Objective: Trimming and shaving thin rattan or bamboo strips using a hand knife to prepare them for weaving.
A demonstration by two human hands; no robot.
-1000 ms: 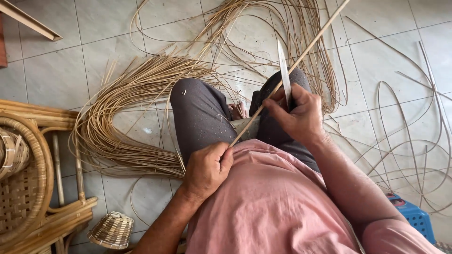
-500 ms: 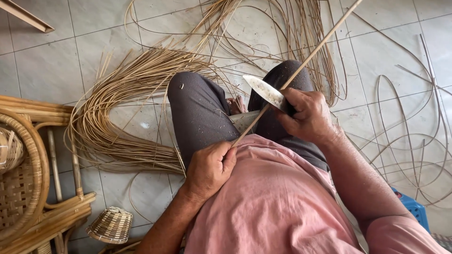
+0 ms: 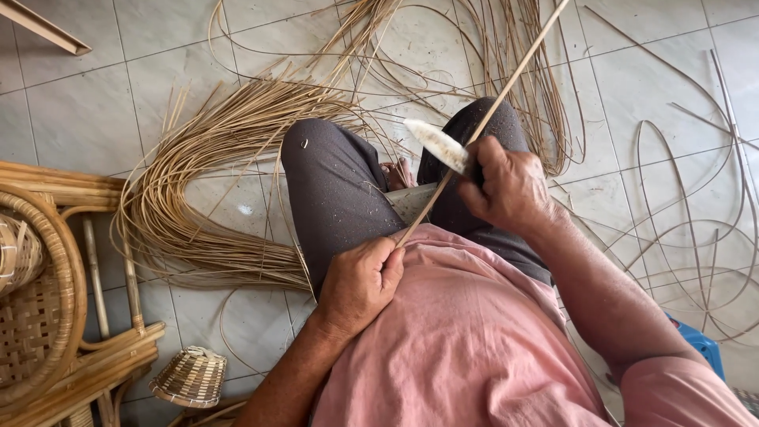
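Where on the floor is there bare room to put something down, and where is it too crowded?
Bare tiles lie at upper left, between the wooden strip and the rattan chair frame. A smaller patch lies between the small woven basket and the rattan bundle. The right side is crowded with loose rattan loops.

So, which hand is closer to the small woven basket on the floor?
The left hand. It grips the cane's lower end, above and right of the basket. The right hand, holding the knife, is farther up and right.
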